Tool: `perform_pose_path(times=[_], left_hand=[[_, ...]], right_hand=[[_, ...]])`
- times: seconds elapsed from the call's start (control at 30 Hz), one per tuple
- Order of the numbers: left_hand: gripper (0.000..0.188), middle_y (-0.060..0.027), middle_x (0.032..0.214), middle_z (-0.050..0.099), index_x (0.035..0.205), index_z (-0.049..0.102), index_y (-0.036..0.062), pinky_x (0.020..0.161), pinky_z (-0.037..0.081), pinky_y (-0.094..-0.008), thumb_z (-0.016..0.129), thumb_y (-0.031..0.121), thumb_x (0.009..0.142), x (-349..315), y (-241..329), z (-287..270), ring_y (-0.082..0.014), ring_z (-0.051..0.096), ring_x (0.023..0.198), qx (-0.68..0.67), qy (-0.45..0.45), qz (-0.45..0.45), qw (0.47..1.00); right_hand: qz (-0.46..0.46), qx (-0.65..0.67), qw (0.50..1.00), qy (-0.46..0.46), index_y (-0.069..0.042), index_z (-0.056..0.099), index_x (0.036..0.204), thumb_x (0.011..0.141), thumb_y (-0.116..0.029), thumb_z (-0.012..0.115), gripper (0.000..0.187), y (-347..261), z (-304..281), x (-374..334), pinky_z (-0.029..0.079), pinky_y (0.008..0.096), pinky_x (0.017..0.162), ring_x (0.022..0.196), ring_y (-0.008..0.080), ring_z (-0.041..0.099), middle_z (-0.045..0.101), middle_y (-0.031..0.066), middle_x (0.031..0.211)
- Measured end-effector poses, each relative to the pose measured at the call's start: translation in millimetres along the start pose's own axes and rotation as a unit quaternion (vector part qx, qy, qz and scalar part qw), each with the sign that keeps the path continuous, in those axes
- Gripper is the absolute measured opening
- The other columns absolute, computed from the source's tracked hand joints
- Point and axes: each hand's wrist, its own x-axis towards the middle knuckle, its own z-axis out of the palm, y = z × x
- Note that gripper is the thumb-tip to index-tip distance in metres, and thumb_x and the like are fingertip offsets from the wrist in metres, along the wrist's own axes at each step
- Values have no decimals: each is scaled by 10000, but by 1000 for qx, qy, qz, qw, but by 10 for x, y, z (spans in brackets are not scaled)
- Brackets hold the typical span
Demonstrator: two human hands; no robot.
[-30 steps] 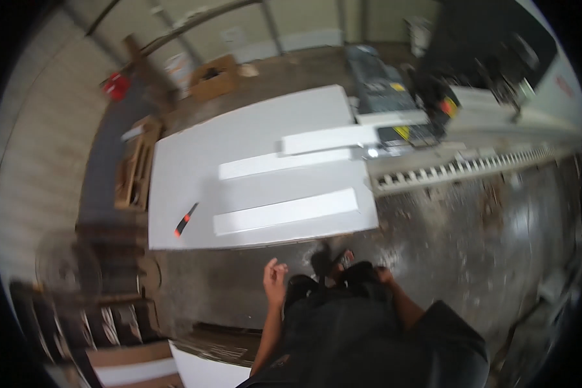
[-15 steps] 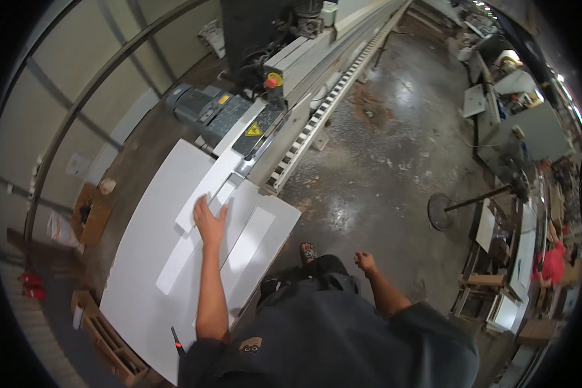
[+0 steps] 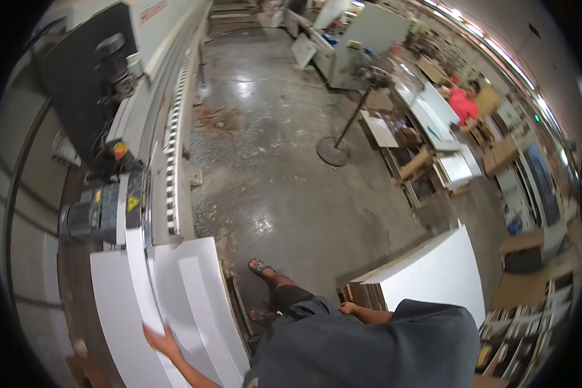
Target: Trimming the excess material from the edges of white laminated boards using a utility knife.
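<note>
A long white strip (image 3: 138, 268) reaches from the machine's end (image 3: 133, 210) over a white board-topped table (image 3: 110, 284). My left hand (image 3: 165, 343) lies at this strip, thumb and fingers apart, with no grip on it that I can see. Another flat white strip (image 3: 191, 284) rests on the table to the right. Close to my body, my right hand (image 3: 348, 308) hangs with loosely curled fingers and nothing visible in them. It is beside a stack of white panels (image 3: 433, 271); whether it touches them I cannot tell.
The long machine bed with a striped track (image 3: 174, 142) runs away at the left, with a grey motor (image 3: 87, 216) beside it. A pedestal fan (image 3: 333, 150) stands on the concrete floor (image 3: 271, 187). A person in red (image 3: 462, 103) is at a far workbench (image 3: 427, 107).
My view has swung right, bringing the panel stack into sight. My left hand now lies farther from the machine along the strip. My right hand is drawn in nearer my body.
</note>
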Motion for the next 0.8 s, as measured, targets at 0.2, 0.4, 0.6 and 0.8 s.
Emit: perform_pose_path(times=[0.2,0.4,0.6,0.8], left_hand=[[813,-277,1394,553,1425,489,-60,1060,428,-478,830,309,787,-881,-413,-489,-419,539,1235,-35,42,31,998],[909,-302,1310,609,1357,541,-107,1008,496,-513,864,504,766,-1152,-684,-678,-443,604,1176,83,45,76,993],[883,-265,1394,550,1444,484,-43,1108,408,-500,868,310,732,-963,-811,-459,-431,521,1284,119,-1,29,992],[859,-243,1441,525,1443,468,-45,1152,380,-478,890,120,714,-495,-361,-223,-415,467,1359,67,-31,-42,996]], right_hand=[[-60,-157,986,25,-60,684,1271,946,-450,613,513,-236,19,-31,532,440,927,1074,345,684,722,182,1187],[-180,-2,979,95,-52,705,1148,924,-467,676,472,-1285,-217,24,543,387,852,937,244,701,750,123,1023],[-236,108,961,101,-44,707,1115,941,-369,700,369,-1764,-89,0,528,350,882,974,171,672,739,70,1045],[-215,-33,973,82,-42,713,1196,935,-459,651,495,-1401,190,24,512,411,968,1101,318,677,726,180,1188]])
